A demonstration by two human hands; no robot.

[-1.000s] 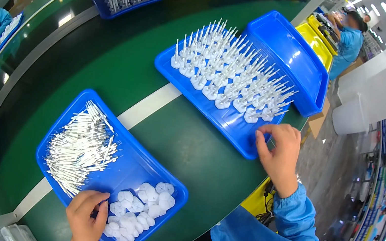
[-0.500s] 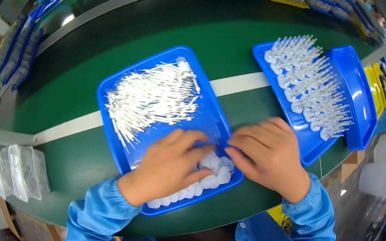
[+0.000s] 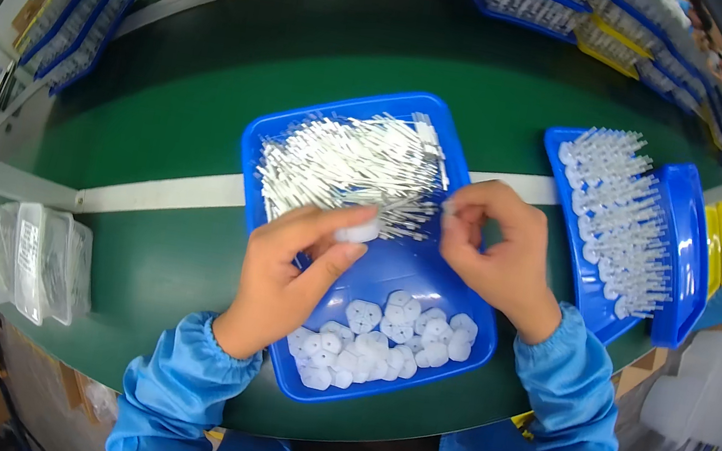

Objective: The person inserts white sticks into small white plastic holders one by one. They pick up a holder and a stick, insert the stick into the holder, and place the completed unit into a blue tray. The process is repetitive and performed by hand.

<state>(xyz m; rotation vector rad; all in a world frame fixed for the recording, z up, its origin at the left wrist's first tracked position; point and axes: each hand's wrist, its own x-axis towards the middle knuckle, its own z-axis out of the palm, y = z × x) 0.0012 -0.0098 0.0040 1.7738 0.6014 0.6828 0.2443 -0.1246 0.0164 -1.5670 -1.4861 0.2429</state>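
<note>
Both hands work over the near blue tray [image 3: 448, 327], which keeps the two kinds of part apart — a heap of thin white sticks [image 3: 356, 164] at its far end, a cluster of small white lobed discs [image 3: 382, 336] at its near end — so either is a short reach away. The left hand [image 3: 293, 276] holds a white disc [image 3: 358, 233] pinched between thumb and fingertips, lifted just above the middle of the tray; I judge it is turned toward the right hand [image 3: 498, 246] so the two can meet. The right hand's fingers are closed together on something small and pale at their tips, too hidden to make out. The sticks lie mostly with their long axes across the tray, left to right. To the right, a second blue tray [image 3: 686, 265] holds finished pieces — discs with sticks standing up, leaning away in rows.
</note>
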